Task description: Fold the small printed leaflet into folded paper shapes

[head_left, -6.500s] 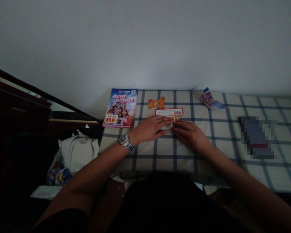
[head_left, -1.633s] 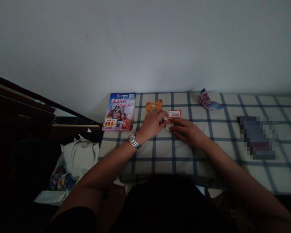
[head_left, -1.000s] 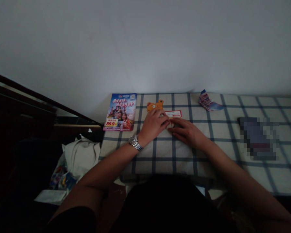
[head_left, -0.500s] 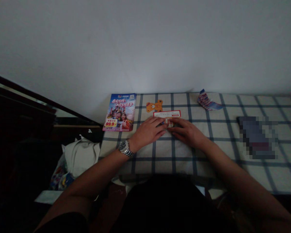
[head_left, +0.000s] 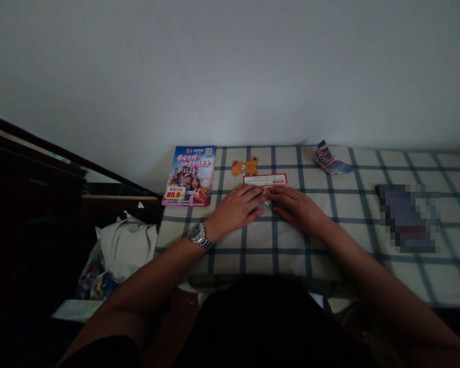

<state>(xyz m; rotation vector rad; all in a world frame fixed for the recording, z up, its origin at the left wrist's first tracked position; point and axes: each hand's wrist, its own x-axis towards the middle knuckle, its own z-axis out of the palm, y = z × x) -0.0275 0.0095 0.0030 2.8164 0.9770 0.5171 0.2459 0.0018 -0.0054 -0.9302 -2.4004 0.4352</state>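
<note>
A partly folded sheet of paper (head_left: 266,180), white with a red border and printed lines, lies on the checked cloth (head_left: 258,245). My left hand (head_left: 239,207), a metal watch on its wrist, covers the paper's left part, fingers pressed together on it. From the other side, my right hand (head_left: 297,207) has its bent fingers on the right part. The fingertips of both hands nearly meet over the paper's near edge, where a small pale corner shows below them. Most of that near part is hidden under the fingers.
An orange bear-shaped cutout (head_left: 246,166) lies just beyond the paper. To the left is a blue and pink flyer (head_left: 189,176). A creased piece of printed paper (head_left: 331,161) rests by the wall, and a blurred dark flat object (head_left: 406,217) at right. A white bag (head_left: 128,245) stands below left.
My fingers have shifted slightly over the near edge of the paper, and a small pale corner now shows below the fingertips. The paper stays in about the same place.
</note>
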